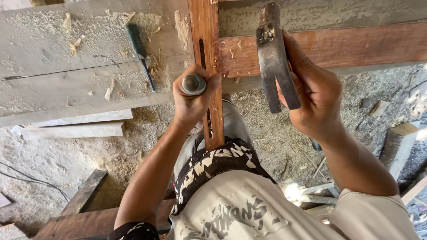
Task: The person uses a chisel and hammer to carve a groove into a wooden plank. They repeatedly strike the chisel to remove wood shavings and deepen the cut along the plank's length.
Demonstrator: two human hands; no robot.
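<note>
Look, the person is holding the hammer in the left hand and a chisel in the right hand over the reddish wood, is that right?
Not quite: the hands are swapped. In the head view, the hammer is in the right hand, and the chisel is in the left hand. The rest is right: both are over the reddish wood.

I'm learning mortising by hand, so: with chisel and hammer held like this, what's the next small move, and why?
Probably bring the hammer down onto the chisel end. The left hand holds the chisel upright against the reddish rail, in line with the cut slots, while the right hand has the hammer raised beside it, apart from it.
</note>
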